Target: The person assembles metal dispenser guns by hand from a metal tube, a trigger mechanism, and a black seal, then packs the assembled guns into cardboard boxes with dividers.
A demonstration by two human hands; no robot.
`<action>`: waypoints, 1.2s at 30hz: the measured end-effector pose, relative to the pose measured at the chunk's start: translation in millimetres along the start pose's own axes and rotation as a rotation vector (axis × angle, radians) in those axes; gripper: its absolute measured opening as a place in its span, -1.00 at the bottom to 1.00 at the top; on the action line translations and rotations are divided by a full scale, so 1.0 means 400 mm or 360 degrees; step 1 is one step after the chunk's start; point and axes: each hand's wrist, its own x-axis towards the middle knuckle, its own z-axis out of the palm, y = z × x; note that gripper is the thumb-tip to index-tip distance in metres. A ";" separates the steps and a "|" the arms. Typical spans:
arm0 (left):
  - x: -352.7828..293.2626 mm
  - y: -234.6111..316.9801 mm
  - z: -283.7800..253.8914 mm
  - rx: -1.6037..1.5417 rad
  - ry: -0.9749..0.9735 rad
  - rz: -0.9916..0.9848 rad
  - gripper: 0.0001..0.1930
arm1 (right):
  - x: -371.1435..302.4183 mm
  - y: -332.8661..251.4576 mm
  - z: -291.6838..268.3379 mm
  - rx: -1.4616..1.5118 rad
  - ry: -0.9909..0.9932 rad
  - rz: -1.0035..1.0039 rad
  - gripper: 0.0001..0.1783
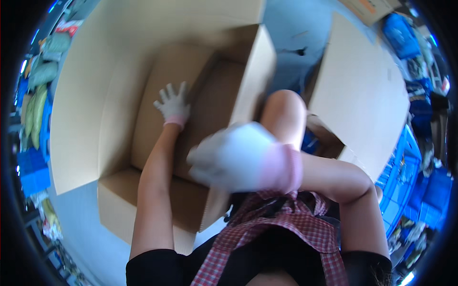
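Observation:
A large open cardboard box (245, 90) lies in front of me, its wide flap (78, 109) spread out to the left. My left hand (172, 104), in a white glove with a pink cuff, reaches inside with the fingers spread. It rests on or just above a brown cardboard panel (155, 86) within the box. Closer to the camera, my right hand (234, 155) wears a matching glove and hangs over the box's near right edge. Motion smears its fingers, so their grip is unclear. No object shows in either hand.
At my right stands another cardboard box (360, 95) with a raised flap. Past it are a blue crate (398, 176) and blue bins (431, 198). Greenish bags (43, 71) and a blue box (33, 171) line the left side. My bare knee (285, 112) sits between the two boxes.

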 end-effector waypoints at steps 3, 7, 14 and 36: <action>-0.015 -0.020 -0.015 0.0012 -0.0044 -0.0050 -0.12 | -0.268 0.214 0.027 -0.0656 0.1167 0.0783 -0.31; 0.031 0.006 -0.049 0.0010 -0.0042 -0.0001 -0.10 | -0.455 0.356 0.230 -0.0737 0.0892 0.1614 -0.06; -0.018 0.197 -0.412 -0.1610 0.1136 0.0644 -0.58 | -0.507 0.295 0.097 -0.0615 0.0766 0.1367 -0.64; -0.573 0.946 -0.422 -0.1306 0.0633 0.1952 -0.58 | -1.018 0.454 0.543 -0.0724 0.1470 0.1360 -0.49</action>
